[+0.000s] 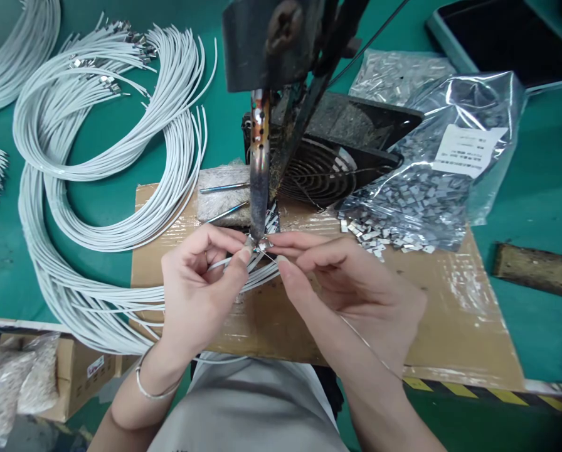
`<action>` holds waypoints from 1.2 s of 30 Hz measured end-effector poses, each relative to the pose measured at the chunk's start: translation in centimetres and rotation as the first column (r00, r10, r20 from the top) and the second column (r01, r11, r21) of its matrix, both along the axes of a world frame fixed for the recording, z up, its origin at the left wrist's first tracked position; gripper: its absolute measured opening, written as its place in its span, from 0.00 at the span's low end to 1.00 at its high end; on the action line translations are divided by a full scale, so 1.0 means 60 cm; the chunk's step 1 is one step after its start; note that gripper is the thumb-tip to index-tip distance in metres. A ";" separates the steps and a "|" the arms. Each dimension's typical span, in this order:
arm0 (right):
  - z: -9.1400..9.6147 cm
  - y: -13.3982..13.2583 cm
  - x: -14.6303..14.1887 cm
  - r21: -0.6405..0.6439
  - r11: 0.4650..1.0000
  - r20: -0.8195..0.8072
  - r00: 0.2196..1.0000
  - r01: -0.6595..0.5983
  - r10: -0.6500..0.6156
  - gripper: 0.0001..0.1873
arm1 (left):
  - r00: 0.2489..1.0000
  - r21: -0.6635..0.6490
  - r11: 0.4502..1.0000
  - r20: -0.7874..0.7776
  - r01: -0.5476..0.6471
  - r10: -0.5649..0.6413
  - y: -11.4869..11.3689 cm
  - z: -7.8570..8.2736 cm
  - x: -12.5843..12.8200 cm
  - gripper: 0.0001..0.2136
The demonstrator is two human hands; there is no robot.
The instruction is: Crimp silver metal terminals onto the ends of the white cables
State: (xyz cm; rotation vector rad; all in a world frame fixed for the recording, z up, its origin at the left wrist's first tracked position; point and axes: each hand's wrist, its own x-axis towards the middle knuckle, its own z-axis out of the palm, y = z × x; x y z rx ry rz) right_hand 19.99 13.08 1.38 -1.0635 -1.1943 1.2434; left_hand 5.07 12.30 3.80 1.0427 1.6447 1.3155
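Observation:
Pinched between thumb and forefinger, my left hand [206, 282] holds the end of a white cable [219, 263] directly under the dark tip of a mounted soldering iron [259, 194]. A small shiny metal piece sits at that cable end, partly hidden by the fingers and the tip. In my right hand [351, 289] the fingers close on a thin solder wire [368, 345], which runs back across the palm toward the wrist. Its front end reaches the spot below the iron's tip. More white cables [259, 276] lie beneath both hands.
Coiled white cable bundles [97, 169] fill the left side. Behind the iron stands a black fan [323, 169]. A clear bag [426, 194] of small metal parts lies right, with loose metal pieces [368, 235] beside it. Cardboard [450, 314] covers the green bench. Tweezers [224, 188] rest behind my left hand.

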 end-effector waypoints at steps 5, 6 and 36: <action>-0.001 -0.002 0.000 -0.008 1.000 0.020 1.000 -0.001 0.001 0.11 | 1.000 -0.012 1.000 0.002 -0.014 0.014 0.002 0.001 0.001 0.07; -0.002 -0.002 0.000 -0.007 1.000 0.027 1.000 -0.002 0.002 0.11 | 1.000 -0.016 1.000 0.003 -0.017 0.017 0.002 0.001 0.001 0.07; -0.003 -0.002 -0.001 0.029 0.999 0.043 0.999 0.016 -0.017 0.11 | 0.999 -0.015 0.999 -0.008 -0.038 0.038 0.002 0.004 0.005 0.07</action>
